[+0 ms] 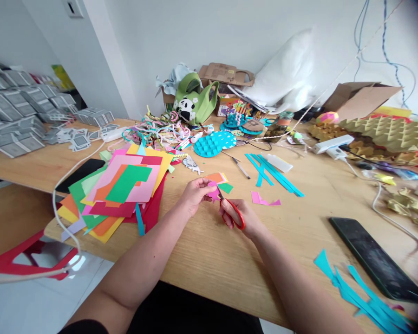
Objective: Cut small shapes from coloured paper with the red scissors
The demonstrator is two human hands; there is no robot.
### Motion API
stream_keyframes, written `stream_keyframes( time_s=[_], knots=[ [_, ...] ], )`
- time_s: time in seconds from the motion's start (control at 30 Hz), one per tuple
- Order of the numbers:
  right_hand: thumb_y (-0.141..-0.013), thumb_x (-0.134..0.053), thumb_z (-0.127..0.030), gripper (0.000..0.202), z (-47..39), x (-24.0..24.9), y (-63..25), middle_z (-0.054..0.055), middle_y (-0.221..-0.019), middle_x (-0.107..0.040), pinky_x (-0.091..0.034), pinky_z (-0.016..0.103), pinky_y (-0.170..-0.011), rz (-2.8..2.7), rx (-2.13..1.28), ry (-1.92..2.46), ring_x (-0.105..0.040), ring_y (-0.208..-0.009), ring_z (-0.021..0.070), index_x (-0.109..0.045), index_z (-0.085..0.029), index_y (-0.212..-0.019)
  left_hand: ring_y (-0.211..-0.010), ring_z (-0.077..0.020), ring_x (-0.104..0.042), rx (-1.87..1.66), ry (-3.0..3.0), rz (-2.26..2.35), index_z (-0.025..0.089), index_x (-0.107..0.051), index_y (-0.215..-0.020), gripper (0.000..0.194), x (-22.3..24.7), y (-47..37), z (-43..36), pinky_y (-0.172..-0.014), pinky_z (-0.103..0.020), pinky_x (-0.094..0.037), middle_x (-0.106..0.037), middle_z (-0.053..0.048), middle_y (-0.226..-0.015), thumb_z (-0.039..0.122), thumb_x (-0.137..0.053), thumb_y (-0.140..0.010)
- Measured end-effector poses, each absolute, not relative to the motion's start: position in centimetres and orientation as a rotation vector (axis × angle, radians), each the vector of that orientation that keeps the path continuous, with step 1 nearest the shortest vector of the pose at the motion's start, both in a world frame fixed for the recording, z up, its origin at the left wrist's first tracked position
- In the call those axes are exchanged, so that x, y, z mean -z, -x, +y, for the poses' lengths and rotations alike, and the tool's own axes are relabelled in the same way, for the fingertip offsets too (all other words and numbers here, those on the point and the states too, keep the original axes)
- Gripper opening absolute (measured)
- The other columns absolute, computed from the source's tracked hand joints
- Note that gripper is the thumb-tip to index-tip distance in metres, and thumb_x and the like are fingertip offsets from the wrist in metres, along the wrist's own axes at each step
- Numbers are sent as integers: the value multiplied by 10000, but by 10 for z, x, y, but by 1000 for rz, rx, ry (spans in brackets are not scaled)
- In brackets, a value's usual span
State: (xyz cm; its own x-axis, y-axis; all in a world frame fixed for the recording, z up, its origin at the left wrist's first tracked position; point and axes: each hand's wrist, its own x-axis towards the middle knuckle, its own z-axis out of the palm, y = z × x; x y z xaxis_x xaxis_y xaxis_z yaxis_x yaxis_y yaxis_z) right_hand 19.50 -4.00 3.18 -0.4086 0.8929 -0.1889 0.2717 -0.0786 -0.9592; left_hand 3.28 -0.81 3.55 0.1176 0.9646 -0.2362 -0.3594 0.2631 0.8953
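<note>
In the middle of the wooden table [195,246], my left hand [194,195] pinches a small piece of magenta paper [213,192] with a jagged, cut edge. My right hand [245,218] is closed round the red handles of a pair of scissors [239,217]; their blades meet the right side of the paper. Just behind my hands lie small orange and green paper pieces [225,187]. A magenta offcut [264,199] rests to the right. How far apart the blades stand is hard to make out.
A pile of coloured paper [125,185] lies left. Blue strips [275,174], a pen [241,168] and a blue decorated shape [214,144] lie behind. On the right are a phone [372,255] and blue scraps [365,297]. A white cable [64,185] hangs over the left edge.
</note>
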Motion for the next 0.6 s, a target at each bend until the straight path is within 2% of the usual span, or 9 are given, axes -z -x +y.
stream_keyframes(
  time_s=[0.17,0.6],
  knots=[
    [-836,-438,-667,555,-41,-32,-196,-22,-369,-489,-283,227,-412,-1664,-1536,1236,-386,-353,91,-566,-167,-632,-569,-95,-577,-1142,-785,999,137,-617,-813,239,-37,-33,-8,-511,-211,-450,-641,-11,-705,132,-721,-598],
    [-815,-406,-720,618,-42,-35,-194,1,-446,-533,-340,243,-457,-1636,-1598,1194,-458,-414,105,-598,-144,-697,-553,-79,-549,-1147,-829,952,125,-616,-805,248,-39,-32,-10,-545,-214,-426,-617,0,-668,161,-735,-591]
  ],
)
